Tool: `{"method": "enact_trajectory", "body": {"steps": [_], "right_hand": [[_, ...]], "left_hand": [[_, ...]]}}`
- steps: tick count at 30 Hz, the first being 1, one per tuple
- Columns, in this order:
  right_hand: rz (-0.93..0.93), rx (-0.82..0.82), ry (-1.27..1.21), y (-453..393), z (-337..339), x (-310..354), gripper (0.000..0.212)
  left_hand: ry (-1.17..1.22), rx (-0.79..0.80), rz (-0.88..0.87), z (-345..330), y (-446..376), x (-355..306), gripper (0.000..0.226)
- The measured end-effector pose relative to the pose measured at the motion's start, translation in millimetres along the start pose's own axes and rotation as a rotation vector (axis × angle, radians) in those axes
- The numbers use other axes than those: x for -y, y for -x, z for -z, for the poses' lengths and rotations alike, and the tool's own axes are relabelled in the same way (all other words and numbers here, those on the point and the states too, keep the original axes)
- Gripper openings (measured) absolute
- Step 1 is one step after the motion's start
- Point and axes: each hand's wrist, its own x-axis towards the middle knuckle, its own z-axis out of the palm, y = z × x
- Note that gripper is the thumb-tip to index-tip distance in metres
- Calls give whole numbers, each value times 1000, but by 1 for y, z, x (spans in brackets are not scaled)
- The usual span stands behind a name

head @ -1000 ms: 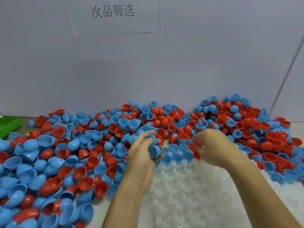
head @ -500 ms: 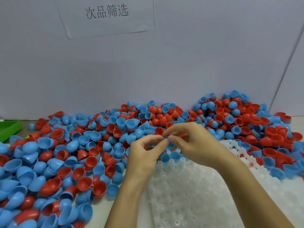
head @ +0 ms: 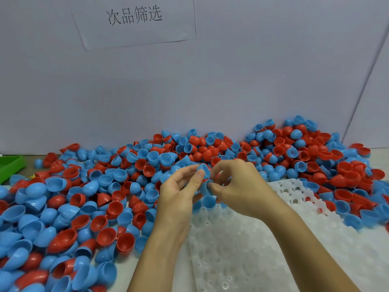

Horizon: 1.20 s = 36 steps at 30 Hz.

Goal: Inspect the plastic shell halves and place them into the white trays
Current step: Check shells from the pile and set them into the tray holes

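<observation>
the two hands meet in the middle, so the blue shell (head: 203, 173) between them is mostly hidden by the left hand (head: 179, 194) and the right hand (head: 237, 186). i can't tell how the fingers (head: 199, 175) sit on it. a bit of red peeks out by the right hand, too small to tell what it is. the white tray (head: 263, 249) is cut off at the bottom edge, and its holes look blurry. the green tray (head: 10, 165) is cut off at the left edge. the paper sign (head: 134, 20) loses its top.
</observation>
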Motion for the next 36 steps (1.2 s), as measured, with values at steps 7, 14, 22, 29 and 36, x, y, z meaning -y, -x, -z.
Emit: {"method": "enact_trajectory", "body": {"steps": [7,14,22,29,36], "right_hand": [[137,-57,65,0,-4,2,20],[-61,-157,246,-12,46,-32,20],[-259,161,689,-19,50,-71,31],[-260,225,727,-19,49,-67,30],[-278,96,504,-7,54,-50,34]], "left_hand": [[14,25,43,-3,0,0,28],[17,-90,25,3,-4,0,21],[-42,-158,20,6,-6,1,10],[-84,-210,31,9,-7,0,18],[-221,-265,-42,10,-3,-5,28]]}}
